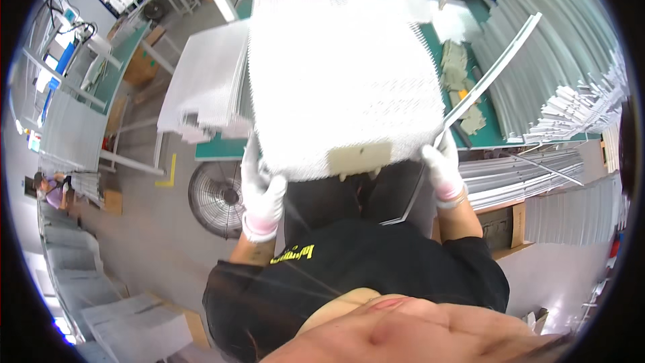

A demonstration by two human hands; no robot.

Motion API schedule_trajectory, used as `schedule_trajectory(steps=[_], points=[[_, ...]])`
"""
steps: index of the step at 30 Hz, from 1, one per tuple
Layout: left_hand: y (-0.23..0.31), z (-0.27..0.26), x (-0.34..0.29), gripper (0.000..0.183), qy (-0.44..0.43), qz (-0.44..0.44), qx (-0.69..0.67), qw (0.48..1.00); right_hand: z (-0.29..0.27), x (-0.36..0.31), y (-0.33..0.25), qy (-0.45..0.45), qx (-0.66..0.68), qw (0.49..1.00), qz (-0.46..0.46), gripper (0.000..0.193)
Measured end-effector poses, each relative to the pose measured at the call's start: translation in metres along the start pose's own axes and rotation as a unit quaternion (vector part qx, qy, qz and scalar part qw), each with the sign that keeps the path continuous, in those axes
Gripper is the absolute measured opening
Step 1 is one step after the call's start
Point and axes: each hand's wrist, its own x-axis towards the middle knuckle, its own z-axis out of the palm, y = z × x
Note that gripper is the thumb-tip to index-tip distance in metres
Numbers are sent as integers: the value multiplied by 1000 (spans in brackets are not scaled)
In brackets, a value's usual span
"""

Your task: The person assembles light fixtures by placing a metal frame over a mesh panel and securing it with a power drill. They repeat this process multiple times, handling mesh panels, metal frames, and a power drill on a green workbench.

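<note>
A white mesh panel with saw-like side edges is held up in front of me over the green worktable. A beige plate with a small hole lies along its near edge. My left hand, in a white glove, grips the panel's near left corner, thumb beside the edge. At the near right corner, my gloved right hand is closed on the panel. A long white channel strip slants up and right from that hand; I cannot tell whether the fingers hold it too.
Stacked white panels stand left on the green table. Long pale strips pile up at the right, near several beige pieces. A floor fan stands below left; a cardboard box sits at the lower right.
</note>
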Motion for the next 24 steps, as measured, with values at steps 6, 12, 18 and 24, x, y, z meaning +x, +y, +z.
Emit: schedule_trajectory(steps=[6, 12, 18, 24], points=[[19, 10, 37, 57, 118, 34, -42, 992, 41, 52, -44, -70, -63, 975, -201, 51], [15, 1, 127, 56, 8, 114, 94, 989, 41, 101, -74, 6, -140, 958, -249, 23], [-23, 30, 158, 33, 1, 153, 98, 983, 38, 118, -61, 97, -110, 944, -296, 21], [-6, 47, 151, 38, -40, 136, -2, 990, 34, 110, -55, 143, -222, 907, -329, 18]])
